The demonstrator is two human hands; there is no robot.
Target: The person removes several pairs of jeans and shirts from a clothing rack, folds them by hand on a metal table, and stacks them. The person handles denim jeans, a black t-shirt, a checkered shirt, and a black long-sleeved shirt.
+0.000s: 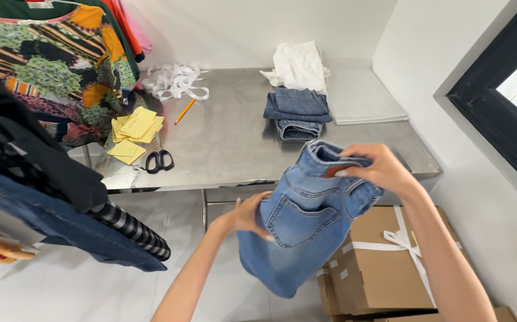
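Observation:
I hold a pair of light blue jeans [306, 220] up in front of the metal table [228, 137]. My right hand [378, 170] grips the waistband at the top. My left hand [248, 214] holds the left side of the jeans beside the back pocket. The legs hang folded below, above the white floor.
Folded jeans [297, 112] and a white cloth [299, 67] lie on the table's far side. Scissors [159, 160], yellow paper slips [134, 130], a pencil [185, 111] and white ribbon [176, 82] lie at the left. Clothes hang at the left [44, 119]. A ribbon-tied cardboard box [389, 262] sits on the floor at the right.

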